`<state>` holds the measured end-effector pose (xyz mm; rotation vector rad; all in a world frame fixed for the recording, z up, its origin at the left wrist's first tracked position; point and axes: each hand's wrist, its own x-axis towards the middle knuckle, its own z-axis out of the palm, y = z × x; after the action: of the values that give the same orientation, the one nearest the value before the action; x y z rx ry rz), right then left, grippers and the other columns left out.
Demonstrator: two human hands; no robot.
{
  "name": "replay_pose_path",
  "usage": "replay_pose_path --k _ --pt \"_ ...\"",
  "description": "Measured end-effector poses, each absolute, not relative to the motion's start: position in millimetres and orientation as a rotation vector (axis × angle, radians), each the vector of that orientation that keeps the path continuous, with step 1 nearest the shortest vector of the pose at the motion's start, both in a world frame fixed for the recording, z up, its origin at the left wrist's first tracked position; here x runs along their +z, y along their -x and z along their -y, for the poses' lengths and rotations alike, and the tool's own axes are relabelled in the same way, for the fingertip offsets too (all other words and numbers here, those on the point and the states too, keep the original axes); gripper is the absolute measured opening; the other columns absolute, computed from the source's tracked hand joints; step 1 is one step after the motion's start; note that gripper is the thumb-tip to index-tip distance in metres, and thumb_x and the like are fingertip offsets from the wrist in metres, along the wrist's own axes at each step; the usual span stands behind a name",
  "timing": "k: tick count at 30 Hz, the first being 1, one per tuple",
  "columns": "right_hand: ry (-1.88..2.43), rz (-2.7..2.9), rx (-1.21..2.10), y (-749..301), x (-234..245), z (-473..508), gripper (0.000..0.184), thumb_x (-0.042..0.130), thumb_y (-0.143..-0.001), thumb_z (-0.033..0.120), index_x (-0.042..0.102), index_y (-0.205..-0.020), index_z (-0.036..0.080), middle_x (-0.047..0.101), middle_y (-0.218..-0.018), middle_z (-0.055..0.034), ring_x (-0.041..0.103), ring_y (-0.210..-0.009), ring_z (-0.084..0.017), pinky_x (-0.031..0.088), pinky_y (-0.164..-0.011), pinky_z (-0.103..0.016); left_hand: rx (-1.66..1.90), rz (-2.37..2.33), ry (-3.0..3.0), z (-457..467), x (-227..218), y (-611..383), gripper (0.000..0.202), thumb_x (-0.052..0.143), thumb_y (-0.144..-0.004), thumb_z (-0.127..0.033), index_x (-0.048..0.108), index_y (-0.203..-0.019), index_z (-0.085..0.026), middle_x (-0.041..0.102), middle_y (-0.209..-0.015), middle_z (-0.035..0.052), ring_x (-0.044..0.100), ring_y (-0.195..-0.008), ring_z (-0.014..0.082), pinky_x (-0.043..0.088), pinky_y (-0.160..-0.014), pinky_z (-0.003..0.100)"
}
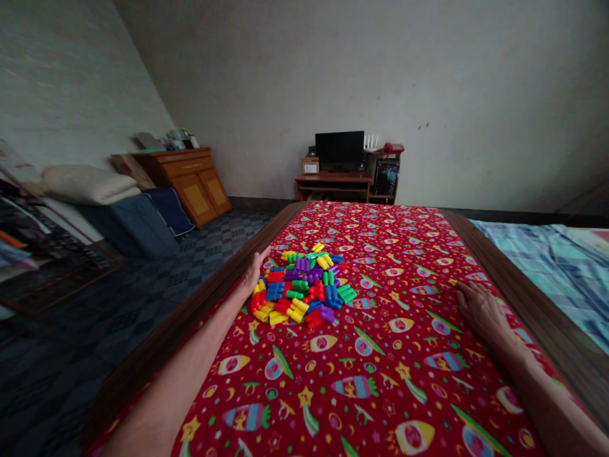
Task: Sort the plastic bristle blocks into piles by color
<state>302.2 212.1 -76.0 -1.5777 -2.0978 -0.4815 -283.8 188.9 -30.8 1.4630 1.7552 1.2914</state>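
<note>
A loose pile of bullet-shaped plastic building blocks (pixel 299 285) in red, yellow, green, blue and purple lies on a red cloth (pixel 342 400) printed with rockets and stars. My left hand (pixel 252 273) rests on edge along the pile's left side, its fingers stretched forward and nothing seen in its grip. Whether it touches the nearest blocks, I cannot tell. Well to the right of the pile, my right hand (pixel 481 308) lies palm down on the cloth with fingers extended, holding nothing.
Dark wooden borders (pixel 533 298) flank the cloth. Against the far wall stands a desk (pixel 333 179) with a black monitor (pixel 339 151) and a red telephone (pixel 392 148). A wooden cabinet (pixel 190 178) is at the left, and a blue-green checked sheet (pixel 537 260) at the right.
</note>
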Motion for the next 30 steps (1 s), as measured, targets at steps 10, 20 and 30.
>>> replay_pose_path --k 10,20,30 --pt "1.643 2.094 -0.525 -299 -74 -212 0.037 0.033 -0.095 0.028 0.066 -0.104 0.011 0.067 -0.094 -0.0150 0.061 -0.093 -0.027 0.049 -0.083 -0.039 1.018 -1.580 -1.533 -215 -18 255 0.078 0.026 -0.084 -0.074 0.049 -0.139 -0.024 0.050 -0.144 0.0049 0.032 -0.141 0.0290 0.020 -0.117 0.047" --pt "1.668 2.079 -0.510 -295 -70 -210 0.038 0.033 -0.094 0.026 0.066 -0.106 0.009 0.067 -0.100 -0.0165 0.060 -0.095 -0.027 0.048 -0.086 -0.040 0.989 -1.202 -1.663 -233 -17 186 0.077 0.012 -0.090 -0.066 0.035 -0.148 -0.021 0.045 -0.148 0.0044 0.035 -0.140 0.0273 0.027 -0.114 0.045" --pt "1.666 2.097 -0.505 -292 -64 -207 0.037 0.033 -0.094 0.026 0.067 -0.101 0.012 0.066 -0.097 -0.0160 0.058 -0.097 -0.028 0.047 -0.086 -0.041 0.800 -0.958 -1.962 -224 13 82 0.068 0.021 -0.094 -0.063 0.048 -0.140 -0.021 0.045 -0.148 0.0014 0.031 -0.142 0.0237 0.020 -0.118 0.037"
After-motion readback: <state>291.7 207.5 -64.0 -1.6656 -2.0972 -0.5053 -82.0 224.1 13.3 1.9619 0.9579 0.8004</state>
